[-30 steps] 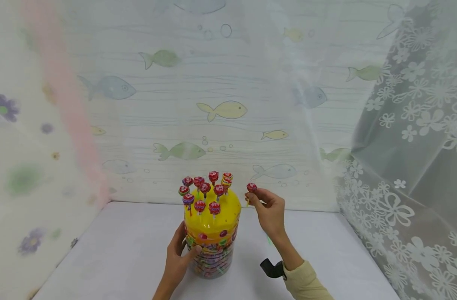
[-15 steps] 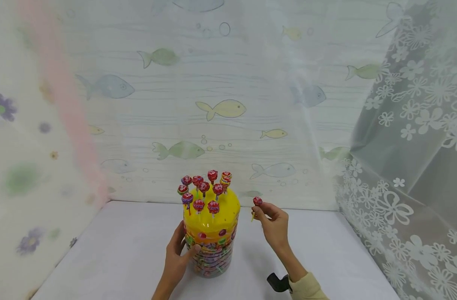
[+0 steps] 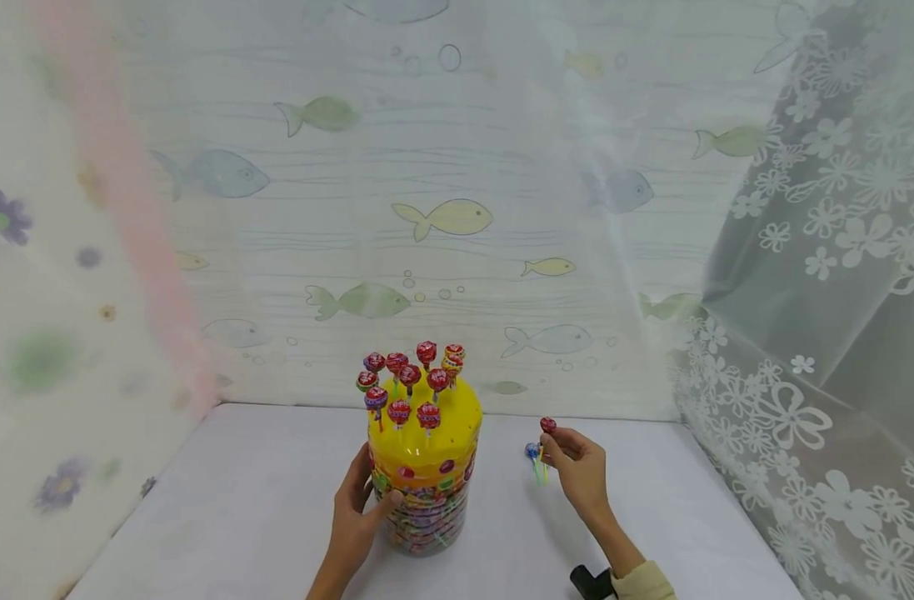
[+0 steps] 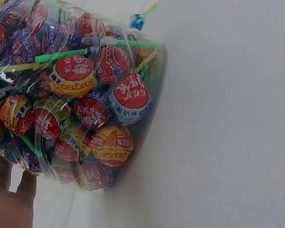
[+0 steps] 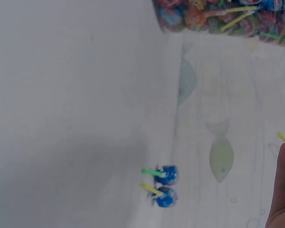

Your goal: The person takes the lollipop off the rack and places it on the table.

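On the white table (image 3: 239, 500), the clear jar (image 3: 427, 517) of wrapped lollipops stands in front of the fish-printed curtain (image 3: 457, 133), where it stood half a second ago. The left hand (image 3: 355, 510) keeps its curled grip round the jar's side, thumb across the front. Up on the yellow lid (image 3: 460, 425), the lollipops on upright sticks (image 3: 409, 375) look just as they did.

What has changed is the right hand (image 3: 580, 471) — it has drawn further right and lower, now well apart from the jar. Its fingers are nearly closed, thumb and fingertips pinching a red lollipop (image 3: 548, 425) by the stick, its head upward. Just beside those fingertips, two blue lollipops (image 5: 167, 175) lie on the table, one with a green stick, one with a yellow — from the head view, their blue wrappers were hidden before.
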{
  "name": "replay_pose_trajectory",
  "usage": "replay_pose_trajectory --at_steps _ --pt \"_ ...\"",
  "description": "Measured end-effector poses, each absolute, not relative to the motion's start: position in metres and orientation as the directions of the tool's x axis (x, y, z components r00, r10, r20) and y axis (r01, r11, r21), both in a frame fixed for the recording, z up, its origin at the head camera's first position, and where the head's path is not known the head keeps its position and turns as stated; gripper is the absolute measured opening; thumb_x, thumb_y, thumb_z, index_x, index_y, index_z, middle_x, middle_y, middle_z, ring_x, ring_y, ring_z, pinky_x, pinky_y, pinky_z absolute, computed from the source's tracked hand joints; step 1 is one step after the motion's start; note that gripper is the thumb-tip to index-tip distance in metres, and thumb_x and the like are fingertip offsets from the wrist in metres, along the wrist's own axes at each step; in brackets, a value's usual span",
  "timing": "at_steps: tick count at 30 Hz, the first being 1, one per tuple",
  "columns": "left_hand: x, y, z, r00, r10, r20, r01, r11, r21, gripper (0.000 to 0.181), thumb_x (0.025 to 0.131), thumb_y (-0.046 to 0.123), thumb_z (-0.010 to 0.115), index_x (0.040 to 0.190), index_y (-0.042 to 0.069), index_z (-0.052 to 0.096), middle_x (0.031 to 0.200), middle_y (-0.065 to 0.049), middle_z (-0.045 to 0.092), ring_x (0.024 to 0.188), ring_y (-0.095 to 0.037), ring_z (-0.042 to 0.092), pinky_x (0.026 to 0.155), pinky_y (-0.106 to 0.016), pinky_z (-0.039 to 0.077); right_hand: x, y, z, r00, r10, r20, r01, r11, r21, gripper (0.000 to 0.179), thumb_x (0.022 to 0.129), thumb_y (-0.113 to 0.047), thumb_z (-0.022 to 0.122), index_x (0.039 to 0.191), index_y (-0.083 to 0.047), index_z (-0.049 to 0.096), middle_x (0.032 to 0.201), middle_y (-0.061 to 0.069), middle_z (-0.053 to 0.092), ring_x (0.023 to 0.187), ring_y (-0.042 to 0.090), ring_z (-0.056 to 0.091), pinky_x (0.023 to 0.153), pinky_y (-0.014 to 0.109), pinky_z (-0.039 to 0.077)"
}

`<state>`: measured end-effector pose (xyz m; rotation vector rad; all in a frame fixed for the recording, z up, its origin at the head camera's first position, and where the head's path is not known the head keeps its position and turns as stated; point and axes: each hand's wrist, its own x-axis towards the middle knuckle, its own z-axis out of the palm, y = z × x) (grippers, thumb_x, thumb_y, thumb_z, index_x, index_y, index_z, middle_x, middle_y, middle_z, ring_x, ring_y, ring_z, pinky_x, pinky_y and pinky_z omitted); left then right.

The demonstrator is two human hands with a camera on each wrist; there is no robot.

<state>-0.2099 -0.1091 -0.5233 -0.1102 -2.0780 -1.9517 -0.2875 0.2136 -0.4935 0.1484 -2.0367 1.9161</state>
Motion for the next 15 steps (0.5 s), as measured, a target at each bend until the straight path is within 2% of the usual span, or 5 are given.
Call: replay_pose_trajectory --at_steps 3,7,15 --pt "-0.21 -0.11 -0.524 -0.956 -0.138 0.257 0.249 0.077 0.966 0.079 0.097 0.018 0.068 0.16 0.002 0.023 0.166 -0.019 0.028 0.151 -0.043 0.029 0.121 -0.063 0.023 -0.292 0.225 -0.497 -0.952 0.156 0.263 -0.251 0.091 -0.964 0.021 0.093 0.002 0.07 0.109 0.016 0.068 0.091 0.014 0.075 0.076 0.013 0.073 0.069 0.026 0.065" --pt "-0.211 -0.11 -0.525 -0.958 -0.14 0.251 0.243 0.07 0.968 0.079 0.097 0.018 0.068 0.16 0.003 0.022 0.166 -0.018 0.028 0.151 -0.042 0.029 0.122 -0.063 0.023 -0.3 0.238 -0.5 -0.969 0.141 0.203 -0.181 0.152 -0.972 0.023 0.094 0.0 0.069 0.11 0.016 0.066 0.098 0.023 0.074 0.076 0.01 0.072 0.07 0.024 0.064" --pt "-0.21 -0.11 -0.524 -0.957 -0.128 0.26 0.254 0.063 0.965 0.079 0.098 0.017 0.068 0.161 0.003 0.022 0.166 -0.019 0.027 0.151 -0.043 0.028 0.121 -0.065 0.023 -0.311 0.256 -0.51 -0.991 0.115 0.07 -0.03 0.315 -0.948 0.024 0.093 -0.005 0.072 0.106 0.014 0.067 0.09 0.02 0.074 0.069 0.012 0.07 0.064 0.023 0.063"
